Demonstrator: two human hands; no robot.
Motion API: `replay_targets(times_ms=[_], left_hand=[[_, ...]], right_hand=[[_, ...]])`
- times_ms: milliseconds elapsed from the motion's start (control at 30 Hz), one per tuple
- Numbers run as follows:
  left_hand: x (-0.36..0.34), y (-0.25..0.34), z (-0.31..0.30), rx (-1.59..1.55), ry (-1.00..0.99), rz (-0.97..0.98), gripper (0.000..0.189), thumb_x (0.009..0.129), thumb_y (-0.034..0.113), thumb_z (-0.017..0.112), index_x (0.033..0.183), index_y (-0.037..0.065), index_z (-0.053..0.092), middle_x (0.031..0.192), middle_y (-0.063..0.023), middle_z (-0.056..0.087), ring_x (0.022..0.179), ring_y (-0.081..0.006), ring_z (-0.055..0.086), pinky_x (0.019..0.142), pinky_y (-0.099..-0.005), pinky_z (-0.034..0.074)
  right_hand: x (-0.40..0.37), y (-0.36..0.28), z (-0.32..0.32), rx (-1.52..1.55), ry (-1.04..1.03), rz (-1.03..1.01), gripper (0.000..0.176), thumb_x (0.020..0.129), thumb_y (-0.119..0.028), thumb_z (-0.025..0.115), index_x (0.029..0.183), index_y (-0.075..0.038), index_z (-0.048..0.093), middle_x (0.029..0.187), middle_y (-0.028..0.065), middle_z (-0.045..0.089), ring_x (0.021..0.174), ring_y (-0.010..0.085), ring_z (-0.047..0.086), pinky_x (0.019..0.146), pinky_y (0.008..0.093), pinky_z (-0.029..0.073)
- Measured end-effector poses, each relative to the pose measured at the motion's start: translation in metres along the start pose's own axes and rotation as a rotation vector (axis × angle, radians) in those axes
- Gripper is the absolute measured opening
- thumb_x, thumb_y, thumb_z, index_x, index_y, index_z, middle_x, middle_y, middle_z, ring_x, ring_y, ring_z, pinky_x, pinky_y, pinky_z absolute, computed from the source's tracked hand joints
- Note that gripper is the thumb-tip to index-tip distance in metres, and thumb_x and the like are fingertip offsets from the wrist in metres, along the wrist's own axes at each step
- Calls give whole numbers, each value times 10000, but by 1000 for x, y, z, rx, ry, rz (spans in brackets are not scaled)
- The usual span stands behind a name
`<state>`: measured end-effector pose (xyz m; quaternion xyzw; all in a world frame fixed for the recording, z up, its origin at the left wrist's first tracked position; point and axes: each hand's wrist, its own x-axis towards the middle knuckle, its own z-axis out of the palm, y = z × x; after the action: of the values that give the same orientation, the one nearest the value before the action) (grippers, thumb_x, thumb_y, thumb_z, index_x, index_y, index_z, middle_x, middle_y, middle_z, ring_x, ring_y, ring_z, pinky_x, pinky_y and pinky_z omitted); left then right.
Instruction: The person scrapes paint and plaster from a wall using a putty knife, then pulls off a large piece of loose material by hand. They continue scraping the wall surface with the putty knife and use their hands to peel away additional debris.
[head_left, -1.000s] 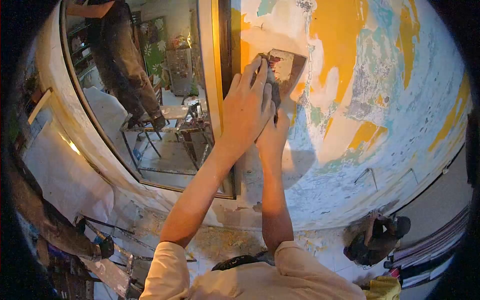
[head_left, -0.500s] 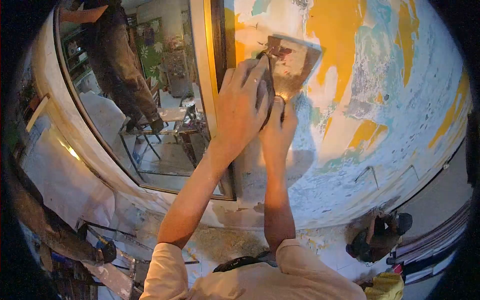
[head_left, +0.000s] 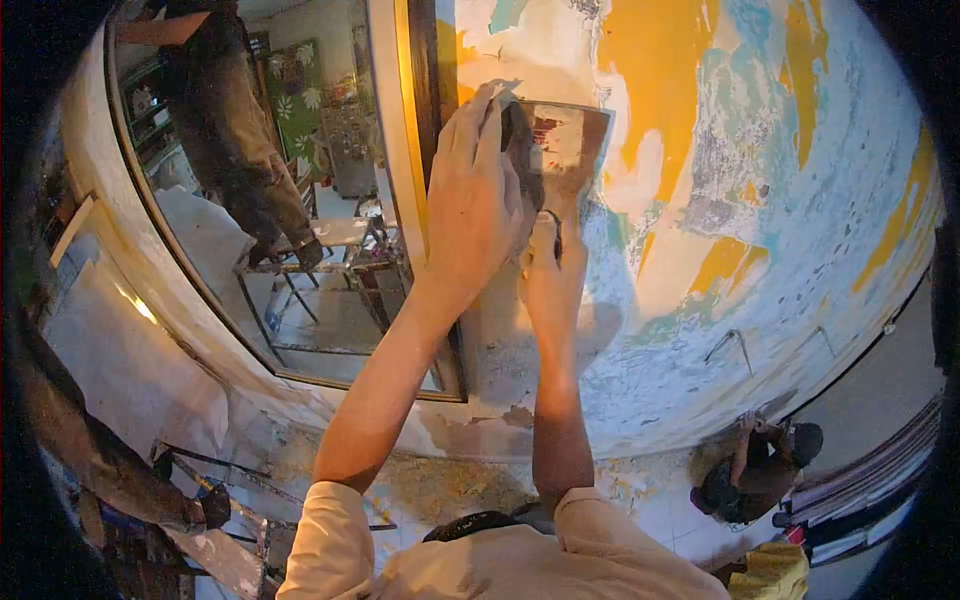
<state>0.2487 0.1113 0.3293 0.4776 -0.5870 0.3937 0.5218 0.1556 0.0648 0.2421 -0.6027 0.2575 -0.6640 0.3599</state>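
A wide-bladed scraper (head_left: 575, 150), its metal smeared with pale and reddish residue, lies against the patchy wall (head_left: 650, 290). My right hand (head_left: 553, 255) is closed around its lower end, thumb upward. My left hand (head_left: 475, 190) is raised beside the blade's left side, with long fingers stretched upward close to the wall. A dark shadowed strip lies between those fingers and the blade, and the left fingertips reach about as high as the blade's top edge.
A framed window or mirror (head_left: 290, 290) borders my left hand, showing a person's legs (head_left: 235, 130). Metal hooks (head_left: 735, 345) stick out of the wall at lower right. A person (head_left: 760, 470) is low down at right; a paint-spattered stand (head_left: 235, 545) stands at lower left.
The scraper has moved slightly down and left and turned more upright. My right hand went down with it; my left fingers have straightened and shifted left.
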Motion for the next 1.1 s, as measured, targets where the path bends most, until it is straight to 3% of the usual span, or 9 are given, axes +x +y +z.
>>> replay_targets(times_ms=[133, 267, 400, 567, 667, 767, 833, 967, 1100], left_hand=[[-5, 4, -7, -60, 49, -11, 490, 857, -20, 548, 1345, -15, 504, 1374, -201, 497, 1246, -394, 473, 1063, -449, 372], [-15, 14, -24, -115, 4, -18, 432, 866, 17, 556, 1294, -30, 525, 1356, -214, 509, 1228, -403, 489, 1054, -459, 378], [-16, 11, -23, -219, -126, -108, 375, 872, 60, 562, 1235, -37, 548, 1357, -233, 503, 1239, -405, 489, 1058, -467, 380], [-13, 13, -4, -97, -158, 2, 410, 894, 86, 545, 1276, -64, 535, 1379, -251, 489, 1276, -416, 469, 1094, -446, 365], [-9, 13, -4, -33, -213, 26, 447, 907, 106, 535, 1315, -74, 510, 1410, -258, 466, 1291, -417, 465, 1092, -438, 375], [-6, 10, -3, -59, -240, 22, 463, 918, 133, 532, 1331, -74, 499, 1425, -258, 454, 1293, -410, 472, 1083, -433, 392], [3, 6, -4, -75, -247, 32, 469, 922, 148, 539, 1333, -75, 497, 1426, -256, 454, 1289, -405, 480, 1075, -430, 403], [20, 6, -9, 23, -237, 75, 459, 891, 132, 578, 1306, -56, 528, 1392, -234, 494, 1232, -394, 525, 1036, -427, 437], [9, 12, -12, 121, -222, 105, 423, 863, 126, 599, 1253, -36, 565, 1351, -189, 522, 1147, -393, 554, 955, -461, 463]], right_hand=[[0, 3, 15, -49, -3, -62, 283, 1009, -230, 514, 915, 14, 620, 681, 25, 539, 594, 102, 502, 513, 287, 391], [-9, -26, 16, 48, -60, 132, 310, 1000, -170, 499, 1070, 119, 588, 912, 301, 636, 810, 394, 592, 772, 446, 457], [-9, -18, 15, 72, -46, 70, 319, 1007, -179, 493, 1046, 122, 591, 877, 292, 639, 772, 376, 591, 733, 438, 457], [-7, -18, 12, 2, -58, -4, 313, 1005, -165, 490, 1060, 128, 585, 893, 295, 643, 782, 366, 604, 742, 436, 464], [-6, -19, 17, 191, -23, -63, 316, 998, -161, 498, 1103, 130, 563, 897, 303, 641, 800, 392, 621, 755, 443, 472], [-3, -28, 14, 10, -62, 9, 364, 997, -175, 502, 1200, 127, 512, 923, 306, 641, 860, 432, 627, 783, 446, 475], [5, -49, 22, -58, 14, -118, 394, 997, -186, 506, 1241, 122, 485, 981, 321, 628, 923, 448, 619, 815, 453, 470], [28, -31, 31, -8, 24, -262, 429, 980, -240, 545, 1288, 59, 524, 1146, 238, 647, 1028, 283, 621, 885, 389, 466], [19, -29, 24, -43, 29, -199, 442, 992, -251, 536, 1294, 71, 507, 1156, 265, 635, 1040, 303, 619, 895, 399, 464]])
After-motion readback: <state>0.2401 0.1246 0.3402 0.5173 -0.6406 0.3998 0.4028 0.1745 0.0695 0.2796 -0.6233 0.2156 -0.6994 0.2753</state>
